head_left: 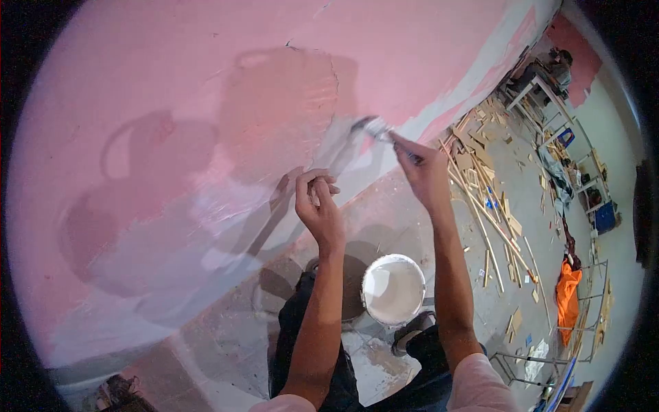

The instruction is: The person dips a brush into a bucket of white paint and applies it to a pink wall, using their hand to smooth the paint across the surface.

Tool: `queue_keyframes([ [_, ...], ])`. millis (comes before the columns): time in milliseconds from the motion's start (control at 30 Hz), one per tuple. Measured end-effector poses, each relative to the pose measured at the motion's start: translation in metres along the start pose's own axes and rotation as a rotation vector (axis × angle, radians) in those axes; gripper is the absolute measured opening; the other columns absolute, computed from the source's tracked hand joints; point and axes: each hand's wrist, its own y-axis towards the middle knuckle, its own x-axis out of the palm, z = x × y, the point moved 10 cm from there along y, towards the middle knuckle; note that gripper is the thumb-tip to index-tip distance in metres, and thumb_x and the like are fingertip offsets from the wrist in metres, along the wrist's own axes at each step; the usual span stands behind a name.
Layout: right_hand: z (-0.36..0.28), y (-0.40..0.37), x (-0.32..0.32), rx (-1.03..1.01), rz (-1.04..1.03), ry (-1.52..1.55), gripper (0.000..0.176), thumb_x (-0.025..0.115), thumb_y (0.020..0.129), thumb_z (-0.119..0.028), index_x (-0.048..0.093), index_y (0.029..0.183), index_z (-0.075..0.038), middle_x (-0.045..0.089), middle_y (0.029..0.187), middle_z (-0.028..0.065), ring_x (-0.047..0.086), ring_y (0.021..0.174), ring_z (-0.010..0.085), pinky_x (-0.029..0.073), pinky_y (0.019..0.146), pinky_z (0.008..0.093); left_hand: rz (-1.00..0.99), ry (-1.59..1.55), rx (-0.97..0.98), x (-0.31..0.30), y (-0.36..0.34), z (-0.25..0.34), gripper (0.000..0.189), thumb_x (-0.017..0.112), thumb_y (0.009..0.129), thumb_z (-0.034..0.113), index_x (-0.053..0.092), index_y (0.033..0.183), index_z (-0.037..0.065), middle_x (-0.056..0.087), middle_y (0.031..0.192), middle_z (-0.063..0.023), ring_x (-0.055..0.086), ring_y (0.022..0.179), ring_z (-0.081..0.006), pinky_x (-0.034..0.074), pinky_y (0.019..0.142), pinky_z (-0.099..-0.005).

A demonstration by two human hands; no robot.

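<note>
In my right hand I grip the handle of a paintbrush. Its whitish head is blurred and lies close to the pink wall; whether it touches cannot be told. My left hand hangs near the wall's lower part with loosely bent fingers, and nothing shows in it. Below and between my forearms stands a white bucket with white paint inside. Whitish paint covers the lower band of the wall, and a crack runs down its pink part.
Scattered wood strips and scraps cover the floor to the right. Beyond them are metal frames, an orange cloth and a blue container. Another person sits at the far upper right. A dark object lies at lower left.
</note>
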Motion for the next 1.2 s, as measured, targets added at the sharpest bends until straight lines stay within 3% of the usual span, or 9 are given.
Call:
queue_keyframes([
  [100, -0.034, 0.004, -0.054, -0.041, 0.183, 0.193, 0.033, 0.068, 0.101, -0.015, 0.071, 0.133, -0.011, 0.063, 0.070, -0.0013, 0.044, 0.062, 0.0079, 0.041, 0.058, 0.0290, -0.003, -0.020, -0.016, 0.002, -0.005, -0.006, 0.014, 0.049, 0.103, 0.001, 0.063, 0.102, -0.001, 0.064, 0.095, -0.0061, 0.062, 0.084, -0.0134, 0.053, 0.069, -0.0289],
  [267, -0.043, -0.005, -0.064, -0.101, 0.352, 0.229, 0.033, 0.067, 0.100, -0.010, 0.072, 0.132, -0.008, 0.065, 0.079, -0.0032, 0.046, 0.066, 0.0038, 0.039, 0.058, 0.0227, 0.009, -0.042, -0.043, 0.008, -0.009, -0.004, 0.013, 0.049, 0.103, 0.001, 0.062, 0.102, -0.001, 0.064, 0.095, -0.0059, 0.062, 0.084, -0.0137, 0.053, 0.070, -0.0289],
  [367, 0.015, -0.032, 0.038, -0.033, 0.147, 0.051, 0.034, 0.067, 0.095, -0.009, 0.073, 0.129, -0.008, 0.073, 0.084, 0.0220, 0.063, 0.062, 0.0155, 0.053, 0.063, 0.0377, -0.006, -0.018, -0.045, 0.010, -0.010, -0.009, 0.013, 0.049, 0.103, 0.001, 0.062, 0.102, -0.001, 0.063, 0.095, -0.0058, 0.062, 0.083, -0.0139, 0.053, 0.070, -0.0292],
  [533, 0.096, -0.082, 0.117, 0.142, -0.238, -0.209, 0.031, 0.064, 0.095, -0.016, 0.076, 0.124, -0.020, 0.072, 0.088, 0.0223, 0.070, 0.074, 0.0393, 0.057, 0.070, 0.0461, -0.020, 0.011, -0.022, 0.007, -0.005, -0.005, 0.013, 0.049, 0.104, 0.002, 0.062, 0.102, 0.000, 0.064, 0.095, -0.0062, 0.062, 0.083, -0.0140, 0.054, 0.070, -0.0294],
  [800, 0.010, -0.003, 0.009, -0.065, 0.084, 0.038, 0.029, 0.069, 0.096, -0.020, 0.077, 0.124, -0.015, 0.066, 0.071, 0.0188, 0.054, 0.055, 0.0163, 0.049, 0.059, 0.0354, 0.003, -0.024, -0.022, 0.009, -0.012, -0.010, 0.013, 0.050, 0.103, 0.002, 0.063, 0.103, 0.000, 0.064, 0.092, -0.0075, 0.061, 0.081, -0.0134, 0.054, 0.068, -0.0291],
  [867, -0.020, -0.002, -0.028, 0.054, 0.141, 0.145, 0.033, 0.066, 0.100, -0.010, 0.071, 0.132, -0.005, 0.079, 0.107, 0.0075, 0.059, 0.081, 0.0090, 0.052, 0.077, 0.0268, 0.012, -0.009, -0.023, 0.009, -0.016, -0.011, 0.013, 0.050, 0.104, 0.002, 0.063, 0.103, 0.000, 0.064, 0.092, -0.0074, 0.061, 0.080, -0.0134, 0.053, 0.068, -0.0288],
  [967, -0.046, -0.022, -0.059, 0.017, 0.345, 0.339, 0.035, 0.063, 0.102, -0.009, 0.069, 0.136, -0.006, 0.078, 0.108, 0.0041, 0.061, 0.082, 0.0099, 0.051, 0.076, 0.0276, 0.065, -0.063, -0.081, 0.009, -0.021, -0.009, 0.014, 0.052, 0.101, 0.005, 0.065, 0.100, 0.000, 0.063, 0.084, -0.0058, 0.059, 0.073, -0.0151, 0.049, 0.068, -0.0299],
  [1067, -0.009, -0.044, -0.009, -0.126, 0.432, 0.308, 0.039, 0.067, 0.097, -0.013, 0.071, 0.135, -0.018, 0.071, 0.084, 0.0169, 0.057, 0.065, 0.0136, 0.049, 0.064, 0.0320, 0.025, -0.068, -0.081, 0.010, -0.026, -0.009, 0.014, 0.052, 0.101, 0.006, 0.065, 0.100, 0.000, 0.062, 0.086, -0.0057, 0.060, 0.075, -0.0152, 0.050, 0.068, -0.0294],
  [1200, 0.138, -0.121, 0.182, 0.110, -0.114, -0.153, 0.033, 0.063, 0.095, -0.016, 0.075, 0.126, -0.021, 0.071, 0.083, 0.0211, 0.069, 0.075, 0.0400, 0.056, 0.072, 0.0504, 0.019, -0.025, -0.093, 0.007, -0.025, -0.002, 0.016, 0.048, 0.103, 0.006, 0.063, 0.105, -0.001, 0.063, 0.090, -0.0074, 0.057, 0.076, -0.0140, 0.049, 0.072, -0.0297],
])
